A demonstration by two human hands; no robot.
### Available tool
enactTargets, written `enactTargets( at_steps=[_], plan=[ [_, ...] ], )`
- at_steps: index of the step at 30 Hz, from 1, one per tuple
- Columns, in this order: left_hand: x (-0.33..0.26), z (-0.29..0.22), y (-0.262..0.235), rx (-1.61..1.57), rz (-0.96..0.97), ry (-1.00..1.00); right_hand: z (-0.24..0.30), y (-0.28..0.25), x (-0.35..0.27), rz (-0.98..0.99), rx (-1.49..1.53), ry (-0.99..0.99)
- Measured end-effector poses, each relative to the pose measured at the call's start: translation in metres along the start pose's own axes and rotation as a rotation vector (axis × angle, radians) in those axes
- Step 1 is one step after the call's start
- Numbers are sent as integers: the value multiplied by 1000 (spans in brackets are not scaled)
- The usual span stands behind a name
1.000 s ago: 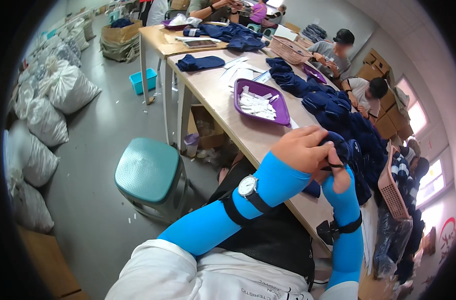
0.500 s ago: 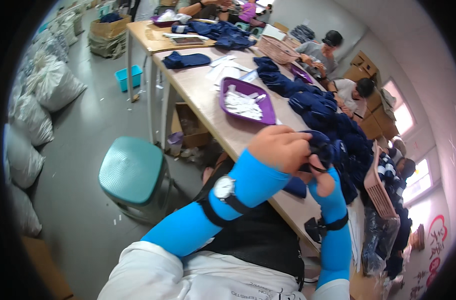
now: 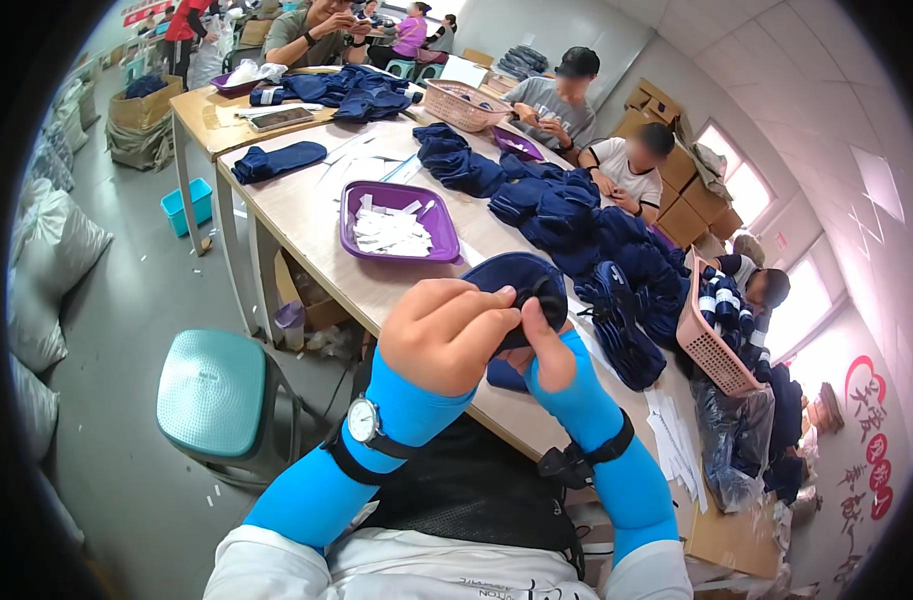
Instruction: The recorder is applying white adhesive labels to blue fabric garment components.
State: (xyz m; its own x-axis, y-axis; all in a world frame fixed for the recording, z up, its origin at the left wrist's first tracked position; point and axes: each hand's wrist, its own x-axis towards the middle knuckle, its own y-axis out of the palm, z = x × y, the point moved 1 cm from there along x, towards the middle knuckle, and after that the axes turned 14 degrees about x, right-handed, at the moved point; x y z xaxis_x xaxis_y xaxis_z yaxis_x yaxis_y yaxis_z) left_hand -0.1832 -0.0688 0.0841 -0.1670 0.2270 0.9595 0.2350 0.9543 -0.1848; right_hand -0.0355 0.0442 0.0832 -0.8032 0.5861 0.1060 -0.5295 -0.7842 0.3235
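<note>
Both my hands are raised over the near table edge, pinching a dark navy sock (image 3: 517, 275). Part of it is rolled or folded where the fingers meet. My left hand (image 3: 442, 335) is closed on it from the left, with the fingertips at the fold. My right hand (image 3: 550, 355) grips from the right, its thumb pressed up against the fabric and its other fingers mostly hidden behind. Just beyond is a purple tray (image 3: 445, 238) of small white strips (image 3: 389, 230). Under my hands another navy sock piece (image 3: 507, 376) lies partly covered on the table.
Heaped navy socks (image 3: 547, 205) run along the table (image 3: 307, 215). A pink basket (image 3: 722, 350) of banded rolled socks stands at right, beside white paper strips (image 3: 674, 440). To the left are a green stool (image 3: 212, 385) and white sacks (image 3: 57, 265). Several people work across the table.
The view has swung, so the table and tray sit further left. My hands stay together on the sock, and more of it now shows spread above my fingers.
</note>
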Motion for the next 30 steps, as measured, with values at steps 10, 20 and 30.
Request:
enactTargets(
  at_steps=[10,20,30],
  plan=[
    [-13,-8,3,110,122,-72,-3,12,0,-130,66,-4],
    [-2,-21,21,-68,93,39,5,23,11,-386,296,-133],
    [9,7,46,-210,265,262,39,-2,-32,-165,210,8]
  ],
)
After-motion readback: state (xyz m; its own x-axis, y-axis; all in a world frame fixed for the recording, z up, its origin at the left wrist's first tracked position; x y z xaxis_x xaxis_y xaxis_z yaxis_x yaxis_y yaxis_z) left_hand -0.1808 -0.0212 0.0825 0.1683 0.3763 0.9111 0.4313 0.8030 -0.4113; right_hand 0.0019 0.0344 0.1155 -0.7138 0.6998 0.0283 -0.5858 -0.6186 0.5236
